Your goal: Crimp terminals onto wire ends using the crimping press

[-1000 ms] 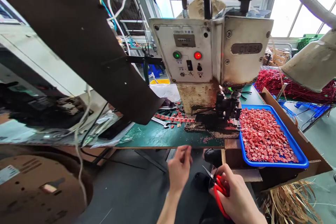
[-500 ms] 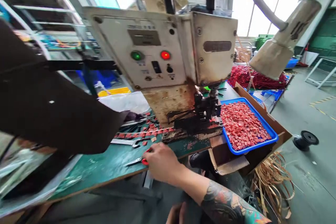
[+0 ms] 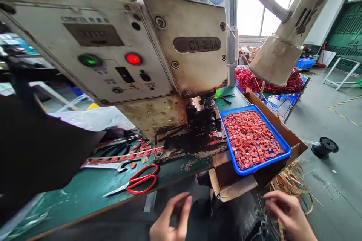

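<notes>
My left hand (image 3: pixel 171 220) is at the bottom centre, below the table edge. Its thumb and forefinger are loosely curved, tips close together, with nothing visible between them. On the right, below the blue tray, my right hand (image 3: pixel 288 212) has bent fingers slightly apart and no object showing in it. Red-handled scissors (image 3: pixel 143 180) lie on the green tabletop (image 3: pixel 93 186), blades to the left. Behind them are a wrench (image 3: pixel 106 165) and a strip of red pieces (image 3: pixel 121 157). The blue tray (image 3: pixel 285 154) holds many small red pieces (image 3: pixel 251 135).
A large press machine (image 3: pixel 198 56) with green and red lights stands over the table. The tray rests on a cardboard box (image 3: pixel 237 190). A lamp (image 3: pixel 278 56) hangs at right. Brown strips (image 3: pixel 294 180) and a black spool (image 3: pixel 325 147) lie on the floor.
My right hand has let go of the scissors and moved right, away from the table. My left hand has come further into view. The view has moved nearer to the machine.
</notes>
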### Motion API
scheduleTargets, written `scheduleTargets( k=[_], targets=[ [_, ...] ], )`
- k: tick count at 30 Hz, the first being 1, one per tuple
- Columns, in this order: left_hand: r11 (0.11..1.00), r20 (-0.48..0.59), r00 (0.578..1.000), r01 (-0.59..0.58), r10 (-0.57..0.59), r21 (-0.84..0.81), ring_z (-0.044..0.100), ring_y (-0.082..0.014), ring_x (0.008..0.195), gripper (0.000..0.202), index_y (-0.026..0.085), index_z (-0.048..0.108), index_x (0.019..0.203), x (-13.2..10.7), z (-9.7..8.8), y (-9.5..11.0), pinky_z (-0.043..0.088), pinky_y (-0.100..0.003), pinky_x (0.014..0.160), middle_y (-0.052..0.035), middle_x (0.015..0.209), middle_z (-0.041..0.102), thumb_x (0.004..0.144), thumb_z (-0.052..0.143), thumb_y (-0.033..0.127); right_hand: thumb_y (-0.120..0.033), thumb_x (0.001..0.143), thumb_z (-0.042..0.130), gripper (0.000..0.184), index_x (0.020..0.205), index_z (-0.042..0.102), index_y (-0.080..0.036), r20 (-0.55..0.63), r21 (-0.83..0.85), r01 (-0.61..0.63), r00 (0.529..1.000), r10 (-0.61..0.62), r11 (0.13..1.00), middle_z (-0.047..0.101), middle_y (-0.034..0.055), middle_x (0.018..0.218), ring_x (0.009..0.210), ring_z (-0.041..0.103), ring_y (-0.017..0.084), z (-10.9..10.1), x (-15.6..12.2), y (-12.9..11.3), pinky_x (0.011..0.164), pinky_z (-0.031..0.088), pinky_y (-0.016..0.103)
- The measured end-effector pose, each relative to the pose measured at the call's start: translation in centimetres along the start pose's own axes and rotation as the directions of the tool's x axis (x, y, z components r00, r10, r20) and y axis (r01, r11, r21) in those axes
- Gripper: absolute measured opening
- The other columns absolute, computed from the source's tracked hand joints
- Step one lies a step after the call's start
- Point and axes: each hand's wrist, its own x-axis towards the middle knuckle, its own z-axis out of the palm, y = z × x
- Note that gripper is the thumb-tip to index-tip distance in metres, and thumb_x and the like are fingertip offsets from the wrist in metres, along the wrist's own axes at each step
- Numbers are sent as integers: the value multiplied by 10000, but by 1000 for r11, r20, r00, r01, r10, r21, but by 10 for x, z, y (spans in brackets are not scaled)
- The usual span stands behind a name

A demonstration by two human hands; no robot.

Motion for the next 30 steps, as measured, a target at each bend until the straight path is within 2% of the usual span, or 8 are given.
scheduleTargets(
  k=[2,4,8,11,14,22,27,30],
  targets=[
    [976,149,967,-214,207,31,736,-232,831,240,280,738,893,18,18,37,587,-308,806,-47,905,784,888,608,482,-514,822,753,342,970,767,-206,-296,123,-24,953,60,992,685,21,702,573,636,170,-23,25,-6,506,534,240],
    [923,318,884,-380,342,62,724,-244,958,185,267,740,928,38,37,67,572,-352,918,-60,998,775,914,587,370,-549,787,780,510,1156,690,-208,-483,209,-5,869,107,978,686,32,889,659,672,175,-37,53,-8,530,581,253],
    [840,562,785,-471,261,269,691,-233,1052,199,235,719,1025,67,68,100,546,-363,965,-68,1116,737,865,623,167,-580,729,801,765,1365,577,-220,-519,302,-12,837,175,953,597,29,1021,741,704,205,-40,93,-5,551,651,322],
    [777,585,799,-457,143,433,689,-211,1027,245,225,717,1015,74,80,108,533,-322,922,-67,1086,724,875,577,81,-550,697,828,771,1349,619,-194,-496,319,-11,850,177,948,665,61,1028,848,728,253,-35,102,-2,614,679,348],
    [725,563,813,-477,150,496,692,-199,992,306,228,726,967,74,83,109,520,-302,890,-63,1033,728,901,500,32,-537,703,828,763,1345,644,-166,-493,338,8,853,170,941,742,86,1067,948,738,280,-35,103,-2,724,690,381],
    [686,550,823,-482,143,544,701,-217,954,303,218,733,870,75,84,112,503,-316,866,-64,972,741,889,512,12,-589,610,857,885,1322,682,-95,-460,272,-85,863,208,958,763,97,996,734,743,261,-50,108,-3,716,653,423],
    [656,558,824,-476,99,586,705,-231,978,261,215,734,860,77,86,122,497,-328,888,-68,981,744,881,545,35,-767,704,692,792,1159,790,-127,-514,-338,-68,849,-124,939,644,76,848,618,608,224,-68,102,-19,715,560,460],
    [647,559,820,-495,126,580,704,-220,982,281,220,732,880,75,85,121,497,-320,898,-67,989,740,899,523,32,-677,840,641,578,1052,817,-169,-475,-407,106,824,-309,907,634,88,888,646,588,203,-60,101,-49,659,540,385]
  ],
)
